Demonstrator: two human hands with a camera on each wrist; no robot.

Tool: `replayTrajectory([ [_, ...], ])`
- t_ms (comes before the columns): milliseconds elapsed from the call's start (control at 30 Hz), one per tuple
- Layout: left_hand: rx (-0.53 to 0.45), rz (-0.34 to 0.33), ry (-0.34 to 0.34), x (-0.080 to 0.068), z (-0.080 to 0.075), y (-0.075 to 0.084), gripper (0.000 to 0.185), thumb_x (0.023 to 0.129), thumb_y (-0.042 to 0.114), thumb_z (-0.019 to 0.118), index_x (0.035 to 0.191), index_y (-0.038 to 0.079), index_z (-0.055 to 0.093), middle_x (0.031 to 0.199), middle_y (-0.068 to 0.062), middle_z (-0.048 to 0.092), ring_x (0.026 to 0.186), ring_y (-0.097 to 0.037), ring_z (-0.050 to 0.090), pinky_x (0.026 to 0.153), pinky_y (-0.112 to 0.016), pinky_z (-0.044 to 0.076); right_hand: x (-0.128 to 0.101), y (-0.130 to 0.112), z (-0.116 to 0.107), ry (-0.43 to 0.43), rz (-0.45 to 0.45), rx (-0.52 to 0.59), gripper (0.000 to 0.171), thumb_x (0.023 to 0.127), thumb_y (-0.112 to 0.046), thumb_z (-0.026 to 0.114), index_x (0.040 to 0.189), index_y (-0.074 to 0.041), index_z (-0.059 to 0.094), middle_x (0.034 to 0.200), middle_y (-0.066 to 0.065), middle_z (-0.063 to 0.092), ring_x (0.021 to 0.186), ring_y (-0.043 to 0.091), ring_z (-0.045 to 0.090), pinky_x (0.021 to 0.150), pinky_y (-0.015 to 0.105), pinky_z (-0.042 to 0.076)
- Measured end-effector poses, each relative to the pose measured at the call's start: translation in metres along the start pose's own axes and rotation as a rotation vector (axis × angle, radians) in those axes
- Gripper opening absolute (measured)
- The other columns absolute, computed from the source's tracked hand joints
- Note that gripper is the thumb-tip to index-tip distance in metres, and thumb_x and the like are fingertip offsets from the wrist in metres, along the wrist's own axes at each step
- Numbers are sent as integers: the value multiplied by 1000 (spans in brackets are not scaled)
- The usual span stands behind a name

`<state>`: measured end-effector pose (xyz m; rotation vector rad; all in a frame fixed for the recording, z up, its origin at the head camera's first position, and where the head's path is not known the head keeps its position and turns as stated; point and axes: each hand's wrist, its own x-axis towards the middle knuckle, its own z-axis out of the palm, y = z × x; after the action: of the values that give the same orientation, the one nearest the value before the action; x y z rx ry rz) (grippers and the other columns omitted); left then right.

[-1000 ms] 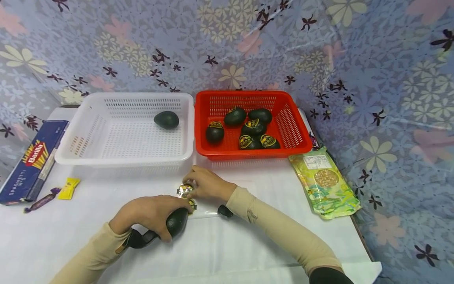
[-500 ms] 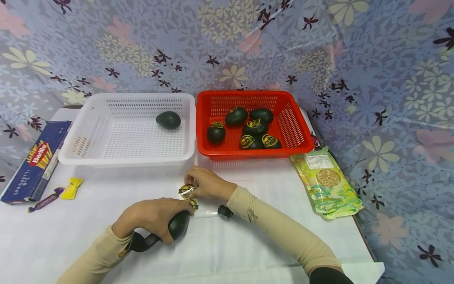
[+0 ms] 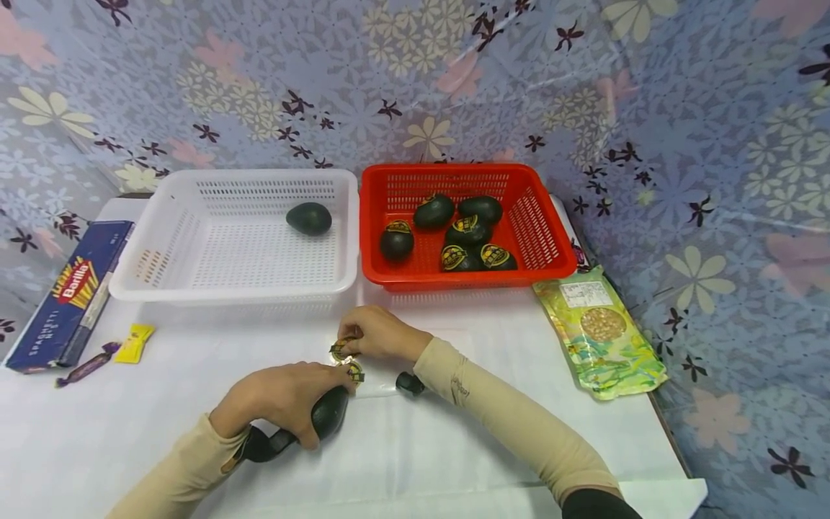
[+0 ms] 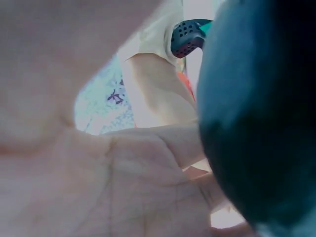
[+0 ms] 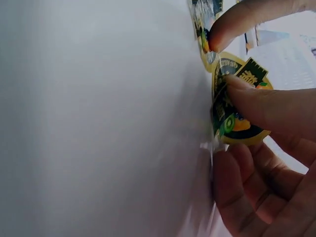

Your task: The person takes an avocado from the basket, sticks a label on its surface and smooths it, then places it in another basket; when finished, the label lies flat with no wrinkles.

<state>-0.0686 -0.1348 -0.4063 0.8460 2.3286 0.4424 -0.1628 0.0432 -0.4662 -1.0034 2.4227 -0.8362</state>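
In the head view my left hand (image 3: 279,395) grips a dark green avocado (image 3: 331,411) on the white table; the avocado (image 4: 256,113) fills the right of the left wrist view. My right hand (image 3: 379,333) is just beyond it, its thumb on a round gold-and-black fruit sticker (image 5: 242,126). The fingers below the sticker are curled, and it looks pinched. A second sticker (image 3: 355,373) lies close by, and a fingertip touches it in the right wrist view. Both stickers seem to be on a clear sheet or strip, partly hidden by the hands.
At the back stand a white basket (image 3: 233,294) with one avocado (image 3: 309,218) and a red basket (image 3: 467,278) with several stickered avocados. Left are a spaghetti box (image 3: 71,295), a yellow candy (image 3: 134,344) and a purple candy (image 3: 88,365). A green pouch (image 3: 599,331) lies right.
The sticker at my right fingers has tilted up from the table and lost its bright glare. My left hand stays on the avocado, and the view has shifted slightly.
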Motion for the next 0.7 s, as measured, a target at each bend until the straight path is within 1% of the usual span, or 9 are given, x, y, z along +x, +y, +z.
replayTrajectory([
  [67, 9, 14, 9, 0, 0, 0, 73, 58, 19, 93, 123, 23, 61, 128, 3, 65, 107, -13, 59, 94, -32, 50, 0, 2, 0, 0, -9, 4, 9, 86, -18, 80, 85, -14, 72, 81, -5, 66, 78, 6, 54, 73, 18, 44],
  [133, 10, 15, 12, 0, 1, 0, 72, 57, 20, 93, 122, 22, 62, 124, 4, 66, 105, -12, 59, 92, -31, 51, 1, 6, 1, 1, -8, 19, 10, 86, -19, 80, 85, -14, 72, 80, -6, 64, 77, 6, 53, 72, 18, 43],
  [200, 20, 24, 19, 1, 2, 0, 72, 57, 22, 93, 121, 22, 62, 120, 5, 66, 104, -12, 59, 90, -30, 51, 1, 9, 2, 3, 9, 40, 11, 85, -19, 81, 86, -14, 72, 80, -6, 64, 77, 6, 53, 71, 18, 43],
  [333, 21, 7, 24, 1, 2, 2, 72, 56, 23, 94, 120, 23, 62, 114, 8, 67, 101, -12, 58, 87, -29, 50, 3, 11, 3, 9, 54, 67, 11, 85, -21, 81, 88, -14, 73, 80, -5, 68, 77, 6, 54, 71, 18, 44],
  [467, 12, -25, 14, 2, 1, 4, 72, 56, 22, 95, 120, 23, 63, 120, 6, 67, 105, -13, 58, 91, -32, 50, 6, 15, 2, 70, 90, 107, 11, 86, -22, 80, 91, -15, 74, 83, -3, 71, 77, 5, 53, 72, 18, 43],
  [567, 8, -34, 7, 2, 1, 5, 72, 56, 22, 95, 121, 22, 63, 126, 4, 66, 109, -15, 59, 95, -34, 50, 8, 19, 1, 106, 107, 143, 11, 87, -22, 80, 92, -13, 75, 83, -3, 72, 77, 5, 53, 72, 18, 43],
  [700, 1, -36, 7, 3, 2, 5, 72, 56, 22, 94, 122, 22, 63, 127, 4, 66, 109, -15, 59, 95, -33, 50, 9, 21, -1, 94, 104, 173, 13, 86, -22, 80, 93, -12, 75, 81, -3, 71, 76, 6, 52, 70, 18, 41],
])
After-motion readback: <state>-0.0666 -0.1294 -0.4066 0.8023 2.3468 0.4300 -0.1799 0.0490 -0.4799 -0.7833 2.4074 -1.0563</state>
